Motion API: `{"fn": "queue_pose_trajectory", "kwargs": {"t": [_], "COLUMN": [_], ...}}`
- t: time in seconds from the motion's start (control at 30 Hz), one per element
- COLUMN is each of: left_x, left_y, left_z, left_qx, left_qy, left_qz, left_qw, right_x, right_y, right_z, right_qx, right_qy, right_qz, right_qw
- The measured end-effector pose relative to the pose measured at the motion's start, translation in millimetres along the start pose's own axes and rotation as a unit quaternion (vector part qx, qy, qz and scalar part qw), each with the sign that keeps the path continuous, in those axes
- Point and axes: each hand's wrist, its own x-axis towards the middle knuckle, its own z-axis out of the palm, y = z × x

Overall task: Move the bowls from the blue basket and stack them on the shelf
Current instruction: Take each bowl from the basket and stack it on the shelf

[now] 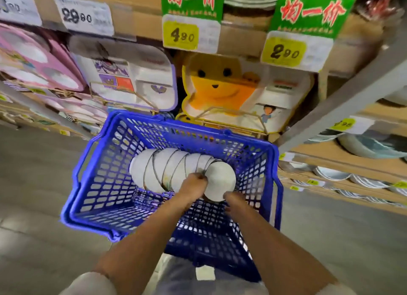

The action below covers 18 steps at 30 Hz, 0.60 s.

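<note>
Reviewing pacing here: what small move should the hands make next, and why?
Probably lift the end bowl clear of the row: the left hand pinches its rim, the right hand touches its lower edge, and it lies inside the basket.

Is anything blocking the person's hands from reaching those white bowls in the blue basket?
Nothing visible does. The left hand grips a rim in the row of white bowls, and the right hand touches the end bowl. The blue basket is open on top.
</note>
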Motion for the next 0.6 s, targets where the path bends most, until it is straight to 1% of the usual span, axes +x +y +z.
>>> {"fn": "queue_pose_trajectory", "kwargs": {"t": [0.1,0.2,0.33,0.5,0.6], "left_x": [14.1,23.0,31.0,38.5,38.3], "left_y": [-10.7,-21.8,-34.5,-44.5,-44.7], "left_z": [5.1,8.3,9.6,6.2,4.2], "left_qx": [-0.001,0.013,0.034,0.023,0.023], "left_qy": [-0.026,-0.053,-0.089,-0.105,-0.108], "left_qz": [-0.013,-0.005,-0.007,-0.002,-0.002], "left_qw": [1.000,0.999,0.995,0.994,0.994], "right_x": [13.4,29.0,47.7,60.2,56.8], "right_y": [6.1,11.1,17.3,19.4,19.9], "right_z": [11.8,19.0,28.7,30.3,28.8], "right_qx": [0.077,0.117,0.140,0.088,0.112], "right_qy": [-0.020,-0.016,0.009,0.035,0.067], "right_qz": [0.011,0.016,0.007,-0.034,-0.064], "right_qw": [0.997,0.993,0.990,0.995,0.989]}}
